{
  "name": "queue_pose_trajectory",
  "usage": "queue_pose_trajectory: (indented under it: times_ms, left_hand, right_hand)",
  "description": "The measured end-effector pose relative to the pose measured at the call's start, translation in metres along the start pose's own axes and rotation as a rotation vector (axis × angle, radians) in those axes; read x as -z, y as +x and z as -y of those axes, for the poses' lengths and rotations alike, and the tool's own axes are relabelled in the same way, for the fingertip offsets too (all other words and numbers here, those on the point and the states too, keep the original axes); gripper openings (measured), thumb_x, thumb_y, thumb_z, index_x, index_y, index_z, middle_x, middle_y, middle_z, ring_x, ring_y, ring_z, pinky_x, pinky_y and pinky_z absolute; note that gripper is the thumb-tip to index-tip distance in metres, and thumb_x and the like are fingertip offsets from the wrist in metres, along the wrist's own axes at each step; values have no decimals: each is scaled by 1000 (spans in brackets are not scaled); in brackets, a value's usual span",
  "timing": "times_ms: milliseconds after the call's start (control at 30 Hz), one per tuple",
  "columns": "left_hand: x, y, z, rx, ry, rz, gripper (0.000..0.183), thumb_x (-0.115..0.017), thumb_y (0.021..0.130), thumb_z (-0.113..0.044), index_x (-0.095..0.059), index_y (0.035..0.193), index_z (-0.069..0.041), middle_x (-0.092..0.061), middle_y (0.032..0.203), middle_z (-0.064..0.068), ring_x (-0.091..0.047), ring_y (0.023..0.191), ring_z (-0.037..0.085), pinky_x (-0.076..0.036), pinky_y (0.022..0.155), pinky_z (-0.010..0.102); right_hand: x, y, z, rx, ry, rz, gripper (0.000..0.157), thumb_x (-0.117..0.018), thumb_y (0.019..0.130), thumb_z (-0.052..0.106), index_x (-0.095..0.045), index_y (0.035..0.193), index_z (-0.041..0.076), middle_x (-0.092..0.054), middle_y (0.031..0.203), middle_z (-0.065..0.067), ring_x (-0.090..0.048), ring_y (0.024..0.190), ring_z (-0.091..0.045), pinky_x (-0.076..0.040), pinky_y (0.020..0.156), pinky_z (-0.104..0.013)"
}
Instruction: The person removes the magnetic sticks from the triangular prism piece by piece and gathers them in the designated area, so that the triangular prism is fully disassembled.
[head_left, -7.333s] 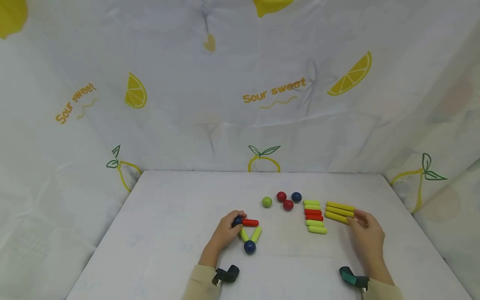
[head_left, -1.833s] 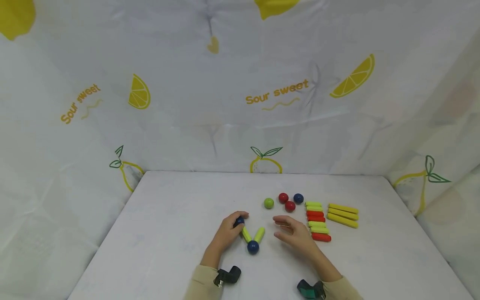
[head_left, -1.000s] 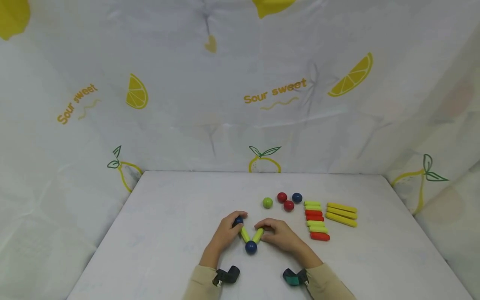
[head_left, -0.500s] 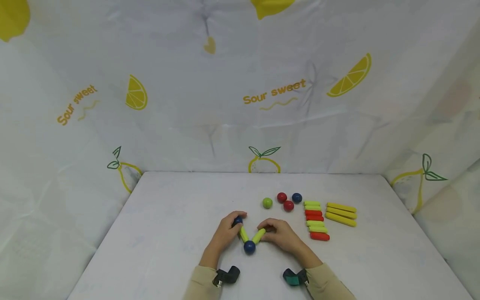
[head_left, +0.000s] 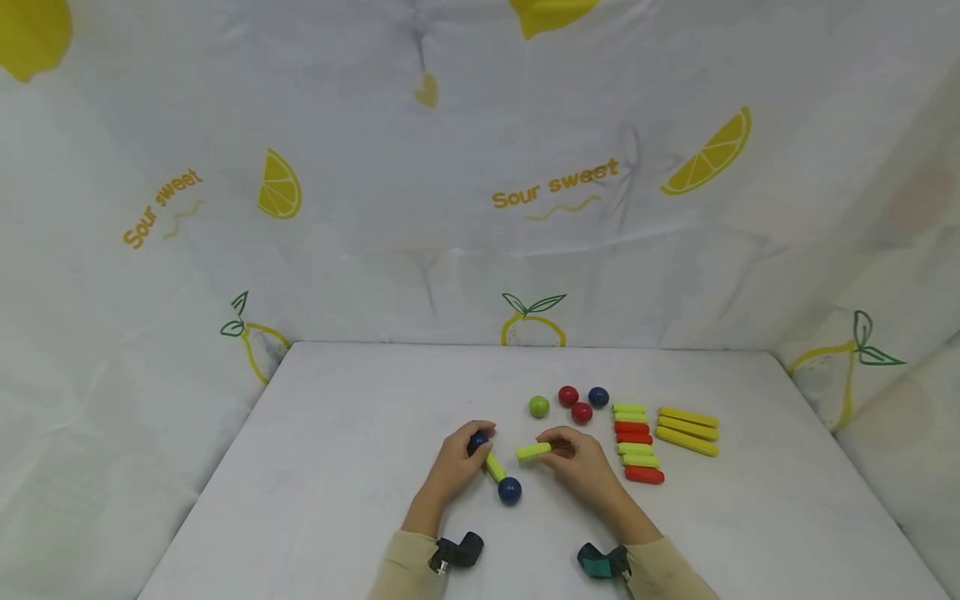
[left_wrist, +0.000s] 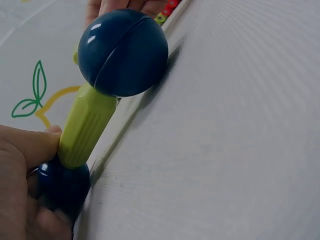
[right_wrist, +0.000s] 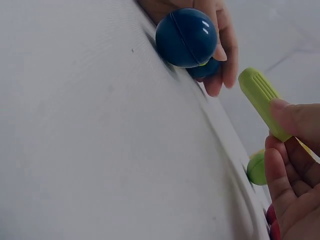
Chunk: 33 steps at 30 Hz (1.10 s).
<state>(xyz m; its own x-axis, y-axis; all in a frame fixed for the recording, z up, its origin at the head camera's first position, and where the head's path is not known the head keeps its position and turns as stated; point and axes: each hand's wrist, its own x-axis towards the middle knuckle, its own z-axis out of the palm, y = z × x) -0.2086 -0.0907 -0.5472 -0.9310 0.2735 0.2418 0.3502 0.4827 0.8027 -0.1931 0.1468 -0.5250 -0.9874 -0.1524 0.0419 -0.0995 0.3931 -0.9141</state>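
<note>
My left hand (head_left: 448, 465) grips a dark blue ball (left_wrist: 62, 187), partly hidden by the fingers. From that ball a short yellow-green rod (left_wrist: 86, 127) runs to a second blue ball (head_left: 510, 491) nearer the front edge. To the right, my right hand (head_left: 585, 471) pinches another yellow-green rod (right_wrist: 262, 100) between thumb and fingers. This rod is apart from both balls, its free end pointing at the left hand. It looks lifted off the table in the right wrist view.
Behind the hands lie a green ball (head_left: 539, 407), two red balls (head_left: 581, 412) and a blue ball (head_left: 598, 397). A column of short yellow-green and red rods (head_left: 643, 474) is on the right, beside longer yellow rods (head_left: 686, 440). A lemon-print cloth (head_left: 390, 250) hangs behind the table (head_left: 315, 467).
The right hand has pulled its yellow-green rod off the front blue ball, moving right and away. Earlier, a red rod left the held ball; one now ends the column. The left hand stays.
</note>
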Motion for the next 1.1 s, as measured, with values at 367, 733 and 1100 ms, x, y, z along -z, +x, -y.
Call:
queue_pose_trajectory:
  times_ms: [367, 733, 1100]
  left_hand:
    - [-3, 1, 0, 51, 56, -121, 26, -67, 88, -33, -60, 101, -11, -61, 103, 2, -59, 104, 20, -49, 94, 41]
    - [-2, 0, -2, 73, 70, -80, 26, -72, 83, -35, -60, 93, -15, -59, 97, -2, -58, 95, 14, -50, 88, 34]
    - [4, -2, -2, -28, 99, 66, 24, -70, 84, -22, -65, 105, -15, -67, 108, 1, -59, 113, 20, -46, 101, 42]
  right_hand:
    - [43, -24, 2, -46, -70, -73, 25, -71, 84, 13, -66, 109, 10, -65, 107, -6, -60, 98, -19, -51, 80, -11]
    - [93, -64, -13, -98, -232, -162, 29, -71, 85, 20, -65, 109, 5, -67, 107, -10, -58, 85, 7, -53, 74, -12]
    - [113, -87, -34, -289, -288, -167, 42, -69, 86, 33, -62, 115, 4, -64, 116, -14, -56, 86, 6, -51, 71, -11]
